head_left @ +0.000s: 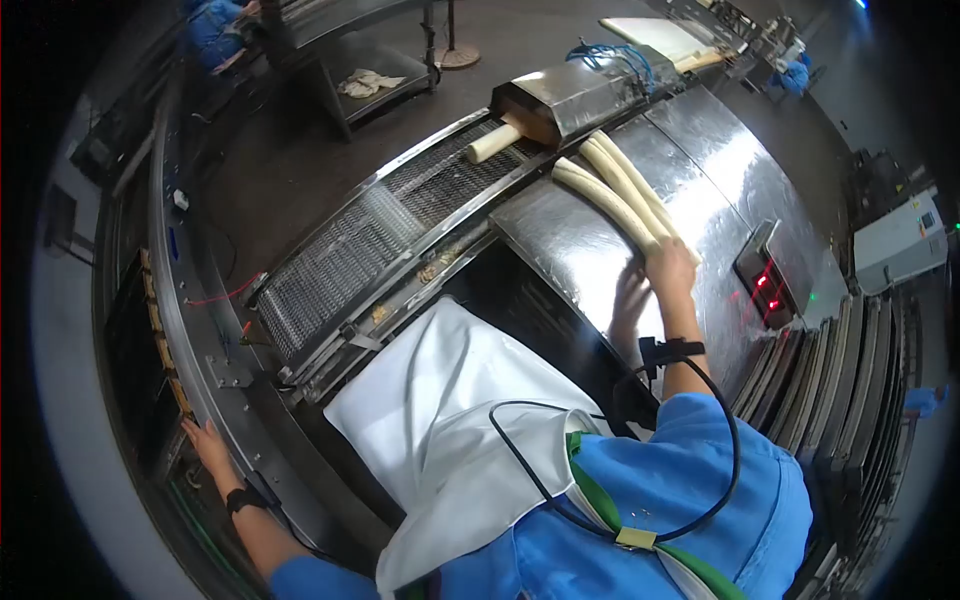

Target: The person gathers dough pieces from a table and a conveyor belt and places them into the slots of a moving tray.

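Long pale dough rolls point(615, 200) lie side by side on a shiny metal table, slightly curved. My right hand point(670, 266) is closed over their near ends, its fingertips partly hidden from above. Another pale dough roll point(494, 144) rests on a mesh conveyor belt point(345, 245), partly under a metal housing point(580, 95). Far to the left, my left hand point(208, 448) reaches down with fingers stretched out. It touches or nearly touches the edge of a dark rack point(165, 360) with small yellowish pieces along its side.
A device with red lit digits point(765, 280) sits on the metal table point(720, 150). Stacked trays point(830, 390) stand at the right, below a white box point(900, 245). A long metal rail point(185, 290) runs along the left. People in blue point(215, 35) are in the background.
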`<state>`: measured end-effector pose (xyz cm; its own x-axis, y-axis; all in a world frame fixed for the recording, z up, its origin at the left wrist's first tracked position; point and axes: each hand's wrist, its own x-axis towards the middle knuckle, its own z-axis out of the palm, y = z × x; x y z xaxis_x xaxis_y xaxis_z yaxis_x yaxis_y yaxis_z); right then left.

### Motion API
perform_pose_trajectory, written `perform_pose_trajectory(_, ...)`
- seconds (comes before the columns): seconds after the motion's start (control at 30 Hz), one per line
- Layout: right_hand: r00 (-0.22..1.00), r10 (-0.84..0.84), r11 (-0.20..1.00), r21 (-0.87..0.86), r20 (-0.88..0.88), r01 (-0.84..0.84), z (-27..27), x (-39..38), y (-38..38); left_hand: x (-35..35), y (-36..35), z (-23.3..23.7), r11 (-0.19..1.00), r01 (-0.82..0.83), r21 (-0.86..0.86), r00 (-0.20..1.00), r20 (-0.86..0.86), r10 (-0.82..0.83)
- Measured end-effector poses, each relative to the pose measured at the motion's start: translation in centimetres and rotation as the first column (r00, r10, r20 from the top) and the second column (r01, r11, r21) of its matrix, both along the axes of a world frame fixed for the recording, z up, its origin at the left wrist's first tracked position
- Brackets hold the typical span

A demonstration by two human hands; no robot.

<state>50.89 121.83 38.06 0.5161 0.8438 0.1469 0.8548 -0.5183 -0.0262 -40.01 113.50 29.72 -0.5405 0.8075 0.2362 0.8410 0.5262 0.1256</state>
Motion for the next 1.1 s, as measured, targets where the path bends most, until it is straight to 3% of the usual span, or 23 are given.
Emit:
perform_pose_trajectory(0.1,0.954,0.299,0.877,0.391,0.012,-0.28,-3.0,-3.0,1.0,-1.7,0.0,-1.1,0.999,0.038,0.011,0.999,0.009,-0.038)
perform_pose_trajectory(0.2,0.978,0.186,0.962,0.221,-0.097,-0.162,-4.5,-4.3,1.0,-1.2,0.0,-0.5,0.999,0.042,0.017,0.998,0.044,-0.043)
perform_pose_trajectory(0.33,0.976,-0.088,0.992,0.076,-0.201,0.105,-3.5,-3.6,0.3,-1.0,0.1,-0.2,1.0,0.018,-0.022,1.0,0.019,-0.017)
perform_pose_trajectory(0.47,0.975,0.043,0.995,0.094,-0.22,-0.023,-5.0,-0.3,0.8,0.1,0.1,0.3,1.0,-0.021,-0.02,0.999,0.036,0.022)
perform_pose_trajectory(0.7,0.989,0.113,0.989,0.111,-0.099,-0.102,-6.5,0.1,4.7,0.4,0.0,0.5,1.0,0.001,0.0,1.0,0.021,-0.001)
perform_pose_trajectory(0.77,0.961,0.242,0.959,0.185,-0.13,-0.217,-6.4,-0.9,6.1,-0.3,-0.4,-0.2,1.0,-0.018,-0.01,1.0,0.009,0.018)
perform_pose_trajectory(0.83,0.911,0.384,0.903,0.264,-0.15,-0.338,-6.5,-2.5,8.2,0.3,-0.2,0.0,0.997,-0.068,-0.032,0.998,0.017,0.069)
perform_pose_trajectory(0.9,0.799,0.534,0.83,0.355,-0.277,-0.431,-6.8,-5.7,10.5,0.0,-0.5,-0.7,0.999,-0.008,0.034,1.0,-0.005,0.008)
perform_pose_trajectory(0.97,0.692,0.667,0.73,0.431,-0.276,-0.531,-6.3,-10.4,12.4,0.2,-0.4,-0.5,1.0,-0.006,0.022,0.999,-0.048,0.007)
perform_pose_trajectory(1.03,0.56,0.788,0.6,0.524,-0.255,-0.605,-6.4,-15.6,14.7,2.3,0.0,1.3,0.996,-0.086,-0.034,0.996,0.018,0.087)
perform_pose_trajectory(1.1,0.44,0.872,0.486,0.503,-0.216,-0.715,-5.4,-20.9,16.6,4.1,0.0,3.0,0.996,-0.077,0.054,0.98,0.186,0.065)
